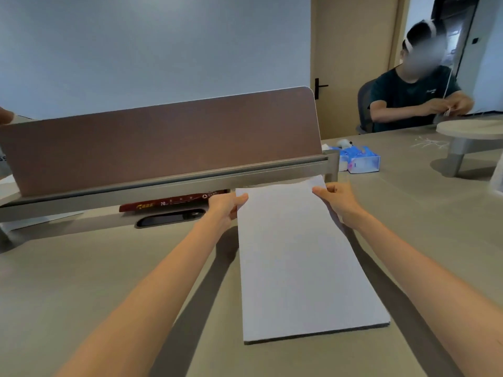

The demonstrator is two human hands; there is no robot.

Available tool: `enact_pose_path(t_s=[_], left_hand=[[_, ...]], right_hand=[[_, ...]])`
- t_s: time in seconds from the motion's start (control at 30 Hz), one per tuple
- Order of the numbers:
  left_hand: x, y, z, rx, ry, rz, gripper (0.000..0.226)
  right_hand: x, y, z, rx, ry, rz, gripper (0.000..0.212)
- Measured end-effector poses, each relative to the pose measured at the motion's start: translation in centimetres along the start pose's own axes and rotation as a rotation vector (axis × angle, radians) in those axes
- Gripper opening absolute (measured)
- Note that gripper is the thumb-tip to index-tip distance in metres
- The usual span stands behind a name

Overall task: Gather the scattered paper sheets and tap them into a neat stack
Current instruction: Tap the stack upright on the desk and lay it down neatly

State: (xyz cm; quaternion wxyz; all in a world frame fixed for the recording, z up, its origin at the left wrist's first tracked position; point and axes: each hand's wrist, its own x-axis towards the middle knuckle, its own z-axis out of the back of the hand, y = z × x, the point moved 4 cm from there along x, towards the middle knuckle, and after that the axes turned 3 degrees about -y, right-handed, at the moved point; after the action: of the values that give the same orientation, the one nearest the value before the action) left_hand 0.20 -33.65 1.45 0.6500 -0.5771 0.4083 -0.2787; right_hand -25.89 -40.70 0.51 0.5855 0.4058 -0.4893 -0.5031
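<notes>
A stack of white paper sheets (296,257) stretches from the desk's middle toward the divider, its near edge on or just above the grey desk (81,268). My left hand (226,208) grips the stack's far left corner, thumb on top. My right hand (337,202) grips the far right corner, thumb on top and fingers curled round the edge. The far end curves up slightly between my hands. The sheets' edges look aligned.
A brown divider panel (163,140) on a metal rail stands just behind the stack. A red paper package (174,202) and a dark cable slot (168,217) lie under the rail. A blue tissue pack (359,159) sits right of it. A seated person (413,96) works at the far right.
</notes>
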Motion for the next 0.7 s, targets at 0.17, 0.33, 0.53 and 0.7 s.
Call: enact_pose_path(t_s=[0.17,0.33,0.53,0.7], left_hand=[[4.3,5.0,-2.4,0.141,-0.142,0.035,0.023],[5.9,6.0,-3.1,0.399,-0.218,-0.181,0.02],[6.3,6.2,-3.1,0.657,-0.226,-0.304,0.024],[4.6,5.6,-2.5,0.679,-0.224,-0.238,0.049]], right_hand=[[3.8,-6.2,0.3,-0.396,-0.009,-0.029,0.041],[6.0,-7.4,-0.7,-0.554,-0.008,0.071,0.04],[6.9,-7.8,-1.3,-0.617,-0.034,0.094,0.041],[6.0,-7.4,-0.2,-0.403,-0.036,0.017,0.04]])
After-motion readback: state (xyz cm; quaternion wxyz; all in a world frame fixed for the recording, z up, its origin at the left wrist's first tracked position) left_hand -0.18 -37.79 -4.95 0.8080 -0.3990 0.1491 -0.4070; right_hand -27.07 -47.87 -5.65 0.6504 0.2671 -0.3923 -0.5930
